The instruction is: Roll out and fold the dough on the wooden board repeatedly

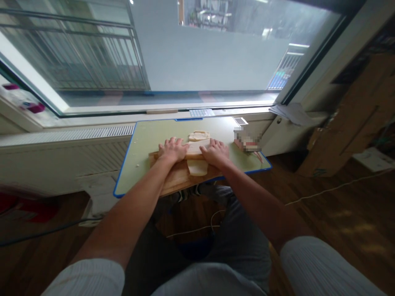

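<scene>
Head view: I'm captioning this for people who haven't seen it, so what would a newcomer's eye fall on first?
Probably the left hand and right hand near the centre, with a pale, dough-like strip running between them. Around these, the pale green board stands out for its bright blue rim, with a smaller wooden board at its near edge. Beyond, a large bright window fills much of the top.

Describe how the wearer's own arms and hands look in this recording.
The left hand and right hand are bare, with no gloves and no watch or bracelet visible at the wrists. Both forearms are uncovered too. Higher up, the left sleeve and right sleeve are pale greyish-white, with fine lines like ribbing. No markings stand out.
</scene>
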{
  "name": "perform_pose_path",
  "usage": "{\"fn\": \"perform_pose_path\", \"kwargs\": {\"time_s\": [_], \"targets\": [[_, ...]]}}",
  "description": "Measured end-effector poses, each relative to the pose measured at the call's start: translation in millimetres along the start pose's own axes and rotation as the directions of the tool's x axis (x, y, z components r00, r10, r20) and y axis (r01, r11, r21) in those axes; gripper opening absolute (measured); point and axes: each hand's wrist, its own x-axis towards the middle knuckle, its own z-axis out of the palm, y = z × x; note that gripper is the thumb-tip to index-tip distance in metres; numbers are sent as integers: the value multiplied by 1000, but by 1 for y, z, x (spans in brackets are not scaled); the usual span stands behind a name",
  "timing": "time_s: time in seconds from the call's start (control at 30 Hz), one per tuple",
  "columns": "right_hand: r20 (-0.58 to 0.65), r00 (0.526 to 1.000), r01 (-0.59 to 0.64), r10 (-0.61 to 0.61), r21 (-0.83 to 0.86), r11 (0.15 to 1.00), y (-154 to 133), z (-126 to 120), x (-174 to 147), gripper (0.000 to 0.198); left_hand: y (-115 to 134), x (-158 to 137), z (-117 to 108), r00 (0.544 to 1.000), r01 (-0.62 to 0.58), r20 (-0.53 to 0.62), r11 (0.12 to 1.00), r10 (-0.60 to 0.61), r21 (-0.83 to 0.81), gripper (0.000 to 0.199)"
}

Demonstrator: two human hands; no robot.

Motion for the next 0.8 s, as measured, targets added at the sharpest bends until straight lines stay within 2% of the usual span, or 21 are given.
{"fn": "perform_pose_path", "kwargs": {"time_s": [0.23,0.37,0.53,0.8], "targets": [[-68,991,109,-115,-93,990,2,-1,-59,66,-4,-66,2,998,-28,-61,997,32,71,71],[-104,982,148,-158,-99,984,5,2,-70,64,-6,-81,5,993,-30,-108,997,38,73,69],[-65,992,105,-111,-95,990,3,4,-51,66,-3,-61,4,995,-20,-99,998,26,60,69],[63,998,7,-8,13,1000,0,2,15,78,0,4,-3,1000,6,-22,1000,-6,2,71]]}}
